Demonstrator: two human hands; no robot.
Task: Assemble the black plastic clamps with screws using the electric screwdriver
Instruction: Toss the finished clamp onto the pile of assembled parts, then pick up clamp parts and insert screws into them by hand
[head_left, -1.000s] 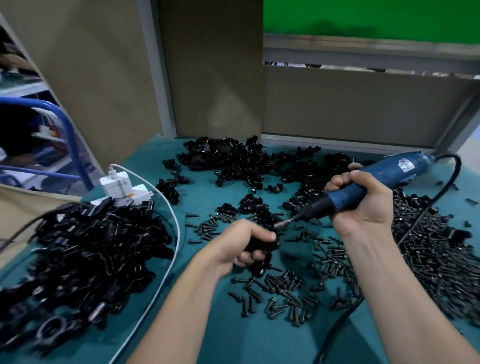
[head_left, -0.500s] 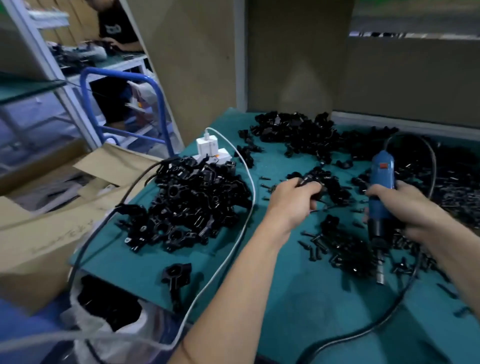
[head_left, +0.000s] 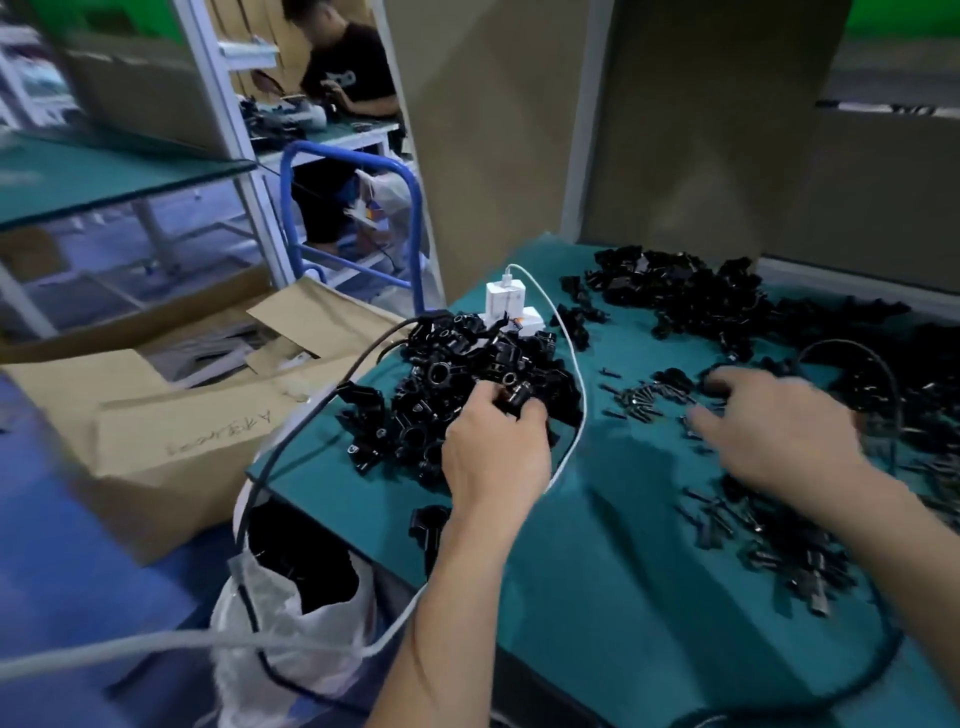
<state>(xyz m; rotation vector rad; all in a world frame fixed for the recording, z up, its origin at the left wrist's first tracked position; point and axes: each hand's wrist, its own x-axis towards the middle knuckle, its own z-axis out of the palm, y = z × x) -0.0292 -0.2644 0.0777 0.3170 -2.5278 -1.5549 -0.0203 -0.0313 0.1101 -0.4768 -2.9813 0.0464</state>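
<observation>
Pinching a black clamp (head_left: 519, 397) between thumb and curled fingers, the left hand (head_left: 493, 452) sits at the right edge of the left pile of clamps (head_left: 441, 384). The clamp is right at the top of that pile; I cannot tell whether it touches the pieces under it.

Right hand (head_left: 779, 431): palm down, fingers stretched out and spread, low over the green table mat (head_left: 597, 545). Heavy motion blur. No object is visible in its grip, and I cannot tell whether the fingertips touch anything.

Screws (head_left: 644, 400): a small loose group lies on the mat between the two hands, just off the right hand's fingertips. More small black parts (head_left: 769, 551) are scattered under and near the right forearm, too blurred to sort into screws or clamps.

Far heap of clamp parts (head_left: 675, 296): spread along the back of the mat, well apart from the left pile.

Single clamp (head_left: 431, 519): lies alone at the mat's near left edge, beside the left forearm.

Black cable (head_left: 891, 395): loops up beyond the right hand and runs down off the near right of the table.

White charger (head_left: 506, 299): stands at the back left corner, just behind the left pile. Its white cable (head_left: 576, 384) curves round the right side of that pile and drops off the front edge.

Off the table, left side:
- white plastic bag (head_left: 291, 639) with dark contents, below the table corner
- open cardboard box (head_left: 171, 415)
- blue tube frame (head_left: 410, 208)
- another person (head_left: 348, 78) working at a bench in the background
</observation>
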